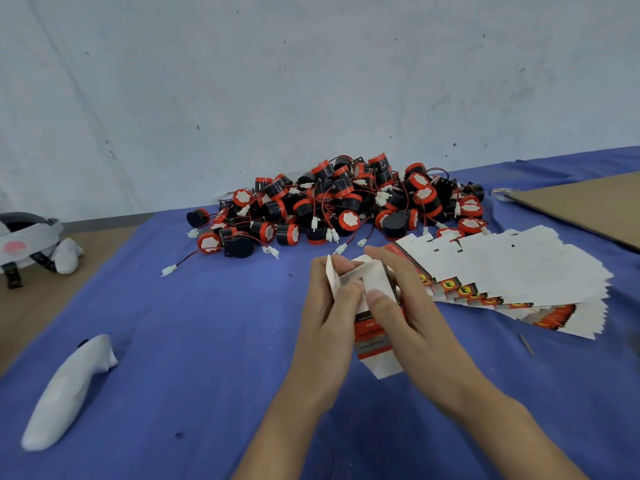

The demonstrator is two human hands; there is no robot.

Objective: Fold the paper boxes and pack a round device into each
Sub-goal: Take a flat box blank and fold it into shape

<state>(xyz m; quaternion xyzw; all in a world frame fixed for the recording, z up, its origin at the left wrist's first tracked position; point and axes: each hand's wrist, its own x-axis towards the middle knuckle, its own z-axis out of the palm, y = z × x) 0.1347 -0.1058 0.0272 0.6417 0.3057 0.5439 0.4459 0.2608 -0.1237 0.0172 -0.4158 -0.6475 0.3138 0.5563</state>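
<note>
Both my hands hold one small paper box point(372, 336), white with a red and grey label, above the blue cloth. My left hand point(329, 320) grips its left side, fingers curled at the open top flaps. My right hand point(401, 306) grips the right side, with the thumb pressing a flap on the front. A fanned stack of flat paper boxes point(502, 275) lies just right of my hands. Behind them sits a heap of round black and red devices point(339, 202) with red and black wires and white plugs.
The blue cloth point(207, 341) covers the table. A white cloth-wrapped object point(65, 393) lies at the near left. A white headset point(24, 240) rests at the far left. Brown cardboard point(588, 206) lies at the far right, by a tape roll point(502, 194).
</note>
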